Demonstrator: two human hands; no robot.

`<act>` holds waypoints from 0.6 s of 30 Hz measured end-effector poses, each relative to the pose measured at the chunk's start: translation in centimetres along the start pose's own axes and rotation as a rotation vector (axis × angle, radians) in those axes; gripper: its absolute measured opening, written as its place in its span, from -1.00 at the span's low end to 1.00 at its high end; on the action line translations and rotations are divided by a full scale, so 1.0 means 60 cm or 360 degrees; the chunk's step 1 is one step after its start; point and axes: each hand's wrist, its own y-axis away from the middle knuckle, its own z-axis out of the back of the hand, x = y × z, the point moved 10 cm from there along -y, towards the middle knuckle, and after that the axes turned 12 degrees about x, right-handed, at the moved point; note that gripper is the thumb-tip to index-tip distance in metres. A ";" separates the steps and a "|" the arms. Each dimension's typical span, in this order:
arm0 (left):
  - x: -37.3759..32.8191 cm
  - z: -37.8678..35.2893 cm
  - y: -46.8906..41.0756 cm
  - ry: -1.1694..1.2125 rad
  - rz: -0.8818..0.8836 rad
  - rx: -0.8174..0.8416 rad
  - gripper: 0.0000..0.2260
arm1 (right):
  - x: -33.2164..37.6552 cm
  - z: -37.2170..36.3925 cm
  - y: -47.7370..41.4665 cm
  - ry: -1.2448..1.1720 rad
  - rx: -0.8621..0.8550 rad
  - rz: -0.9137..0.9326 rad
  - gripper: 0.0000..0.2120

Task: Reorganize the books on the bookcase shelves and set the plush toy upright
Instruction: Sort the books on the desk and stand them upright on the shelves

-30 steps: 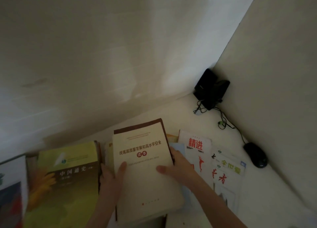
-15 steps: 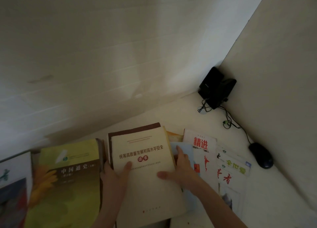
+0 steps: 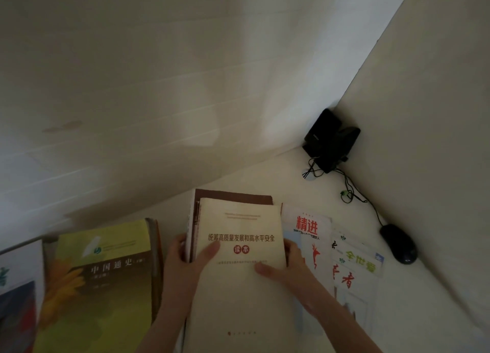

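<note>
- Left hand (image 3: 189, 266): thumb (image 3: 212, 249) lies flat on the cover of the cream book (image 3: 238, 294); the other fingers (image 3: 178, 246) curl round its left edge, so the hand grips it
- Right hand (image 3: 287, 269): thumb pressed on the cover lower down; the fingers bend over the right edge, clasping the book from that side
- The cream book lies face up on a brown book (image 3: 233, 195), whose top edge shows beyond it; both rest flat on the white shelf (image 3: 238, 175)
- Just left lies 1 yellow book (image 3: 106, 286) with a sunflower; another book at the far left is cut off by the frame
- Just right lies a white book (image 3: 307, 228) with red characters, partly under the right hand; beside it, a booklet (image 3: 355, 266)
- Near the right wall sits a black mouse (image 3: 397, 244); its cable (image 3: 371, 209) runs toward 2 black speakers (image 3: 331, 140) in the corner
</note>
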 end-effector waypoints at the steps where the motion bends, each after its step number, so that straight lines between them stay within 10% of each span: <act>1: -0.014 0.000 0.013 0.0097 -0.0032 0.0010 -0.63 | 0.006 -0.001 0.005 -0.0072 0.0014 0.0023 -0.12; 11: -0.163 -0.003 0.110 0.0299 -0.0603 0.0309 -0.36 | 0.171 0.042 0.163 -0.0151 -0.0293 0.0808 -0.31; 13: -0.158 -0.016 0.103 0.0253 -0.0563 0.0358 -0.04 | 0.163 0.050 0.170 -0.0021 -0.0300 0.0827 -0.33; 18: -0.090 -0.080 0.065 -0.0060 -0.0343 0.0533 0.04 | 0.074 0.055 0.130 0.0254 -0.0218 0.0499 0.23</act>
